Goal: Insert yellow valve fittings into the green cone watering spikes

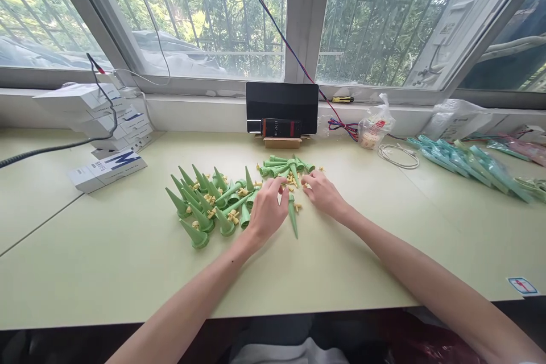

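Note:
My left hand (269,207) hovers at the right edge of a group of green cone-shaped spikes (196,236). Its fingers are bent, with the thumb apart from the fingertips and nothing visible between them. My right hand (324,193) is beside a small heap of yellow valve-like pieces (292,180). Its fingertips are drawn together; whatever they hold is too small to make out. Between my hands a single green spike (292,219) lies pointing toward me, with a yellow piece (297,207) beside it. More green spikes (273,166) lie in a pile behind the heap.
A black tablet (281,102) and a phone (279,127) with a timer stand against the sill. White boxes (106,170) are at the left. To the right are a bagged cup (375,128), a coiled white cable (398,158) and bagged green strips (469,165).

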Available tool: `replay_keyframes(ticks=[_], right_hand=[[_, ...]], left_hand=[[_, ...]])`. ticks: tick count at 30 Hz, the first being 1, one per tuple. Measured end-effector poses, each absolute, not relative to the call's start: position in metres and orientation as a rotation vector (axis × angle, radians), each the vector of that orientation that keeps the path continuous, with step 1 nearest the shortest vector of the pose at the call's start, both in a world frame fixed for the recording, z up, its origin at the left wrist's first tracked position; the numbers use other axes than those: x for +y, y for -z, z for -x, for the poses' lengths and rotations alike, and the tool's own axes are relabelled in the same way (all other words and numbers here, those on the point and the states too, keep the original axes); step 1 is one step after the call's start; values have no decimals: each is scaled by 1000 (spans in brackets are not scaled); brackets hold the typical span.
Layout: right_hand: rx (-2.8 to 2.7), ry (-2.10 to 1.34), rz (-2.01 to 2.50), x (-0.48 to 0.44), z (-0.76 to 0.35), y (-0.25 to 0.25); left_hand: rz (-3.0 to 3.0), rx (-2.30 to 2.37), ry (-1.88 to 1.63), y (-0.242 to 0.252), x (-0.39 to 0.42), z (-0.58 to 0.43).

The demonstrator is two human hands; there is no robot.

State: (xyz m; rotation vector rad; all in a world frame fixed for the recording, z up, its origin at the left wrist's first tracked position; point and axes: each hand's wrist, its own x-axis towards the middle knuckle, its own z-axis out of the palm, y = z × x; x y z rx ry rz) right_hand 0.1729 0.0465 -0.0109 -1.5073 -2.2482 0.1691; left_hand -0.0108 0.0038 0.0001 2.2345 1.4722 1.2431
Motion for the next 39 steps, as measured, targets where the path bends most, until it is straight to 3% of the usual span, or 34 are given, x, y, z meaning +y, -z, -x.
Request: replay_keyframes(ticks=[21, 39], right_hand=[[-1934, -530, 889, 4, -176, 12], [-1839, -741, 869, -3, -172, 8]], left_hand=[[-2438, 1202, -1221, -5, 3, 13], [-2423, 1155, -1187, -4, 2, 10]])
